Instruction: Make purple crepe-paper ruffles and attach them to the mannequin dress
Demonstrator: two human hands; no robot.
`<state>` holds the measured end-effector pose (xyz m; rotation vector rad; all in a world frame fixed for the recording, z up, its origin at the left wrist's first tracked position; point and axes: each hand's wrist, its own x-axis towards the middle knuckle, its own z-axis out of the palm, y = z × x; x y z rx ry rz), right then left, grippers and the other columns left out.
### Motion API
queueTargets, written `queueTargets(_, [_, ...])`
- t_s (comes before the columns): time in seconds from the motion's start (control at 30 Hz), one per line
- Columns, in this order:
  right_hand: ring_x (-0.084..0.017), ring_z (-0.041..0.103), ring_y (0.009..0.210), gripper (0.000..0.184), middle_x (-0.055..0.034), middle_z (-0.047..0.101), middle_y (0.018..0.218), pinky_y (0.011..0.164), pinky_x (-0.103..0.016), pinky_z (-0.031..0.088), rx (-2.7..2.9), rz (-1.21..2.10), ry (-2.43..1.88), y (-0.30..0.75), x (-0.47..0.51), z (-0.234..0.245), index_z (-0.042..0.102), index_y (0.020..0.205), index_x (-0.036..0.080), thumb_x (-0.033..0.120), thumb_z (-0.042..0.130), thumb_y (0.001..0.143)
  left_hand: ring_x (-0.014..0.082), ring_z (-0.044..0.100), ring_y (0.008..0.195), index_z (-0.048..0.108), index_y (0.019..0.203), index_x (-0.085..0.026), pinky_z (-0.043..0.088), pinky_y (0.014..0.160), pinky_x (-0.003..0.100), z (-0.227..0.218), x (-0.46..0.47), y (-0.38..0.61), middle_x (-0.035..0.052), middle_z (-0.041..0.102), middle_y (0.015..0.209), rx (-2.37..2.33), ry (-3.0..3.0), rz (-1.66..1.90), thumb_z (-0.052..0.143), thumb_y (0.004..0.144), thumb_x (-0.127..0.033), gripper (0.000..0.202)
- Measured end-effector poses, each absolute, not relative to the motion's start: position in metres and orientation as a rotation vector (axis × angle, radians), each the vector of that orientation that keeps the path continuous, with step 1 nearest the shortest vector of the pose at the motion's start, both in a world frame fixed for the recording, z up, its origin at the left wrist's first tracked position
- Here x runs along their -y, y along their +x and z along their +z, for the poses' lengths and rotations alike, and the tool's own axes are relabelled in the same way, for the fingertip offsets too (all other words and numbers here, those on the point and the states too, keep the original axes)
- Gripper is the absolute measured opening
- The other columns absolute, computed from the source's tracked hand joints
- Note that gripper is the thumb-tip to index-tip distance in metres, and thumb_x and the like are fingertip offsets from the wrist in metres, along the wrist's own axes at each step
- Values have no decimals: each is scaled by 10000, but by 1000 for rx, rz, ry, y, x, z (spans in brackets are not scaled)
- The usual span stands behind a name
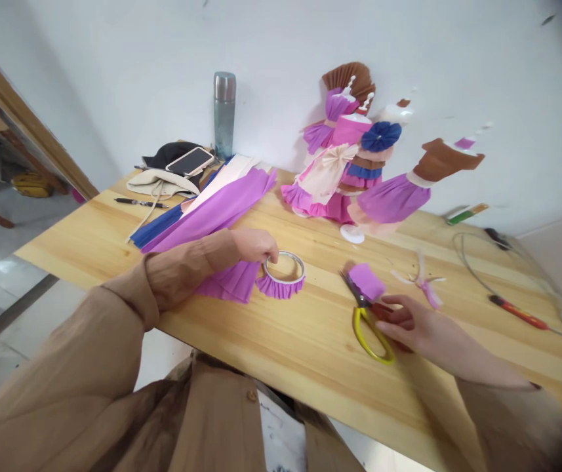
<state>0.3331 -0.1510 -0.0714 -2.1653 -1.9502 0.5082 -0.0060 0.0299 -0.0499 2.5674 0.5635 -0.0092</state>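
Jacket lies nearest; left hand pinches ring, right hand half-curled at scissors right of ring, grip undeterminable; apparent scissors-handling step calls next for ring held steady.

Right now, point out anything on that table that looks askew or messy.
The rightmost dress form, with a brown top and purple skirt, leans sharply rightward, more than the other forms, though the wide lens may exaggerate it. Loose fabric scraps lie scattered beyond the right hand. Nothing looks spilled.

No txt, labels, brands, nos. or signs legible (marks on white shirt too blurred).
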Motion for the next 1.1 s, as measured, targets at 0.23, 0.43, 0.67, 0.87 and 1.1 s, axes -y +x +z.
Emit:
queueTargets(0.23, [-288, 711, 839, 243, -124, 755, 973, 705, -420, 540, 2136, 197, -1747, 278, 139, -43, 696, 990, 239, 356, 496, 917, 139, 701, 756, 740, 1094, -115, 501, 709, 206, -49, -33, 2, 80, 776, 897, -702, 2259, 160, 606, 701, 30, 439])
queueTargets(0.43, [-262, 690, 1086, 315, -135, 742, 1129, 918, -434, 561, 2296, 344, -1290, 235, 102, -65, 722, 1073, 198, 223, 428, 962, 80, 604, 501, 742, 822, -109, 433, 498, 151, -53, -26, -3, -15, 663, 577, -752, 2040, 121, 627, 701, -10, 194])
queueTargets(0.67, [-251, 704, 938, 359, -124, 758, 997, 805, -420, 582, 2441, 314, -1239, 240, 84, -75, 750, 1021, 183, 119, 417, 904, 85, 590, 450, 641, 707, -122, 403, 432, 152, -57, -2, 5, -32, 625, 537, -794, 1811, 81, 640, 698, -49, 73])
queueTargets(0.87, [-244, 682, 940, 270, -101, 740, 927, 838, -409, 555, 2374, 465, -1212, 244, 85, -75, 748, 938, 209, 216, 479, 915, 44, 500, 379, 606, 673, -127, 377, 380, 123, -70, 3, 11, -62, 560, 457, -820, 1626, 182, 676, 682, -67, 92])
queueTargets(1.1, [-225, 651, 775, 209, -79, 710, 807, 725, -380, 512, 2110, 403, -1322, 239, 90, -68, 712, 837, 224, 331, 550, 916, 33, 436, 352, 607, 688, -121, 299, 342, 128, -58, 10, 18, -53, 554, 472, -982, 1456, 258, 658, 801, -173, 134])
